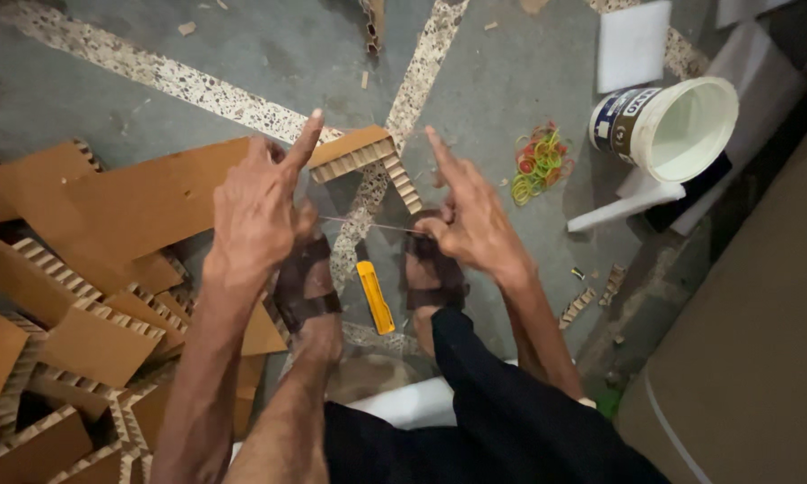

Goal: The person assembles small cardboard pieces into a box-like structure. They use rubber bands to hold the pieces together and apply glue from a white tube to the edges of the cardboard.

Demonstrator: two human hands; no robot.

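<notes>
My left hand point(258, 208) and my right hand point(471, 218) are raised over my two sandalled feet point(307, 291) and pull a thin rubber band point(374, 224) taut between their fingers. Just beyond the hands, a piece of honeycomb cardboard point(360, 154) with an L-shaped corner lies on the grey floor. A yellow utility knife point(376, 297) rests on the floor between my feet.
Several honeycomb cardboard offcuts point(99, 296) are piled at the left. A heap of coloured rubber bands point(538, 163) lies beside a tipped white bucket point(668, 125). White foam pieces point(633, 45) lie at the top right. A large brown board point(753, 358) fills the right side.
</notes>
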